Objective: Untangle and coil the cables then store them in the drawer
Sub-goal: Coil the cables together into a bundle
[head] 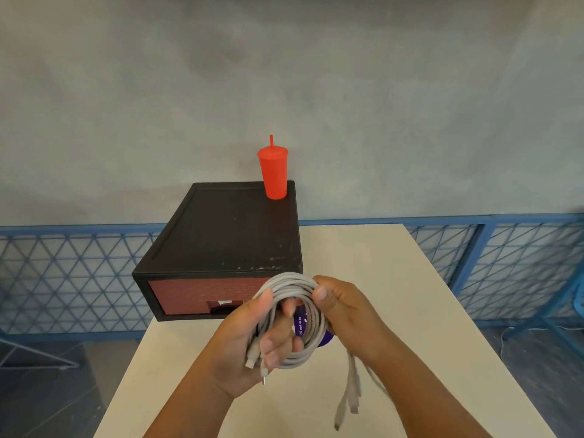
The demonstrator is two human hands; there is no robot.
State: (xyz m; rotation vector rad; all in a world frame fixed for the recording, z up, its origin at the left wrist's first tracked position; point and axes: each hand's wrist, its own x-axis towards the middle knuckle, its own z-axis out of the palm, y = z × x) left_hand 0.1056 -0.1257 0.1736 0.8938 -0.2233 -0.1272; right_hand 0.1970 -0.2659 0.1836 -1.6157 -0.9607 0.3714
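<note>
A bundle of grey-white cables (pixel 292 289) is wound into a coil and held up above the table. My left hand (pixel 249 339) grips the coil's lower left side, with plug ends sticking out below its fingers. My right hand (pixel 343 311) pinches the coil's upper right side. Several loose cable ends (pixel 349 403) with connectors hang down under my right wrist. A purple object (pixel 300 324) with white lettering shows through the coil. The black drawer unit (pixel 221 235) with a red-brown drawer front (pixel 189 294) stands on the table behind my hands; the drawer is closed.
A red tumbler (pixel 274 175) with lid and straw stands on the drawer unit's back right corner. The cream table (pixel 395 279) extends right of the unit and towards me. A blue metal lattice fence (pixel 505 263) runs behind the table, below a grey wall.
</note>
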